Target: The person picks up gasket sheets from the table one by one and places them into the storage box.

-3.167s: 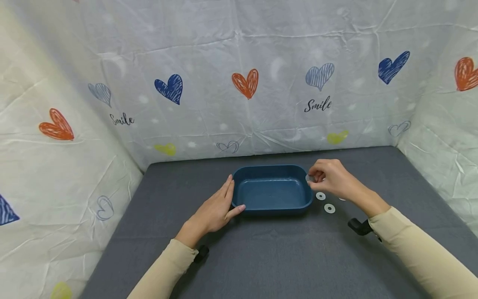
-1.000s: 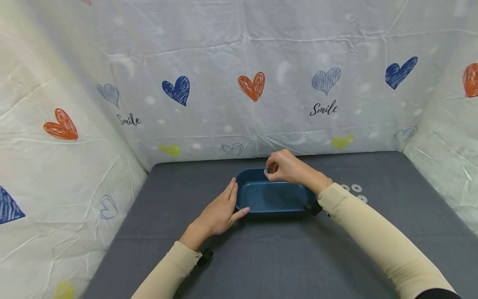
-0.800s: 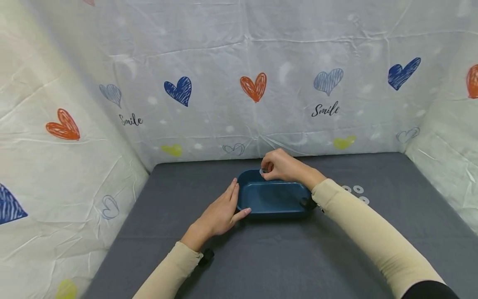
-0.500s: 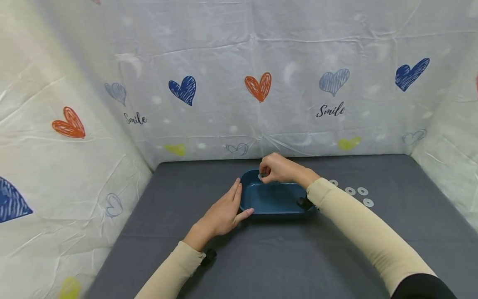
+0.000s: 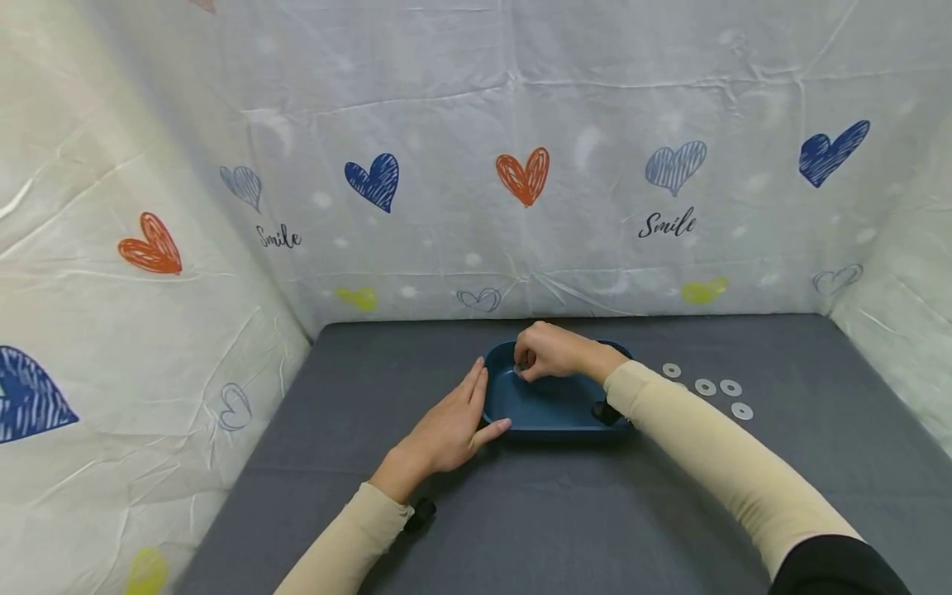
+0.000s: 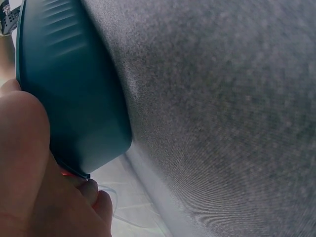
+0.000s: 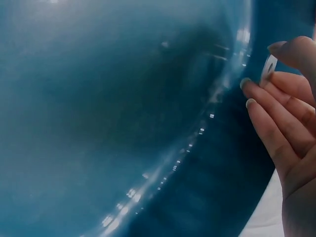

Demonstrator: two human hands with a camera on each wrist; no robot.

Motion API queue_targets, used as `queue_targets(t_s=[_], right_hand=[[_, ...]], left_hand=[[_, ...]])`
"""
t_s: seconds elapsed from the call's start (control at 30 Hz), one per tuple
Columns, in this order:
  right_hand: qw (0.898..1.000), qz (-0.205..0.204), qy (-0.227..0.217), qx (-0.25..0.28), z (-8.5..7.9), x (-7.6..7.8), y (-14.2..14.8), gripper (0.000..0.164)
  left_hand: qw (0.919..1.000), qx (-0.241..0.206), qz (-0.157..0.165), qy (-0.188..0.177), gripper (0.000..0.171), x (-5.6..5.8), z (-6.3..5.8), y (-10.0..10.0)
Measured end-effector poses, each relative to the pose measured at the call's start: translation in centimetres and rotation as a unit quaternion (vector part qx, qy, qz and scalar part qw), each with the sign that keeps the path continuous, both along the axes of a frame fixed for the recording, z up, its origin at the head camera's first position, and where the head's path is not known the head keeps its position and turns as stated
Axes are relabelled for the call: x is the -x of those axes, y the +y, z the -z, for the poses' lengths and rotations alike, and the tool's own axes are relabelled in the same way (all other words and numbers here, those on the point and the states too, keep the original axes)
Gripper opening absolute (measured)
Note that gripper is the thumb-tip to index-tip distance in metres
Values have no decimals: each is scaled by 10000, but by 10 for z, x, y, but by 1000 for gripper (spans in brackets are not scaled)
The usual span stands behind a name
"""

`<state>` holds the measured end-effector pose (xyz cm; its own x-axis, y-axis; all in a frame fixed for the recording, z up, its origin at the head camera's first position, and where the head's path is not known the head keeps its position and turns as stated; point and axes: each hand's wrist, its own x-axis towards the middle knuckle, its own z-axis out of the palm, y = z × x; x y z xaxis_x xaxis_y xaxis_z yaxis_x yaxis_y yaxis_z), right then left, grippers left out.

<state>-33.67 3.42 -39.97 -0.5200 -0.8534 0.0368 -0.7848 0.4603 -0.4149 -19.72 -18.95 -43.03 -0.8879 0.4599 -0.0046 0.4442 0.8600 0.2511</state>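
A dark blue rectangular dish (image 5: 554, 413) with rounded corners stands on the grey table. My left hand (image 5: 440, 430) lies at its left end, fingers straight along the side and thumb touching the near rim; in the left wrist view the thumb (image 6: 22, 133) lies against the dish's rim. Over the dish's left part, my right hand (image 5: 552, 351) pinches a flat white washer (image 7: 268, 68) between thumb and index finger, its other fingers nearly straight. The washer is held inside the dish, above its floor. In the head view the fingers mostly hide it.
Several white washers lie on the table right of the dish, one (image 5: 741, 411) nearest the front and another (image 5: 672, 370) near the right sleeve. The sleeve covers part of one. A white cloth with printed hearts (image 5: 523, 175) hangs behind and at both sides.
My right hand has carried the washer from right of the dish to its left part and lowered it inside. My left hand has stayed on the dish; the head view has shifted slightly.
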Motion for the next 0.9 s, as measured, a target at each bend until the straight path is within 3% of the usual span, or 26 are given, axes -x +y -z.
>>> queue_targets(t_s=[0.33, 0.73, 0.9], right_hand=[[9991, -120, 22, -401, 10, 1, -4, 14], [9964, -348, 353, -685, 16, -2, -7, 7], [9959, -235, 350, -797, 5, -5, -5, 17]], left_hand=[[10000, 25, 30, -13, 95, 0, -2, 0], [10000, 11, 34, -12, 94, -1, -1, 0], [10000, -56, 47, 20, 95, 0, 0, -2]])
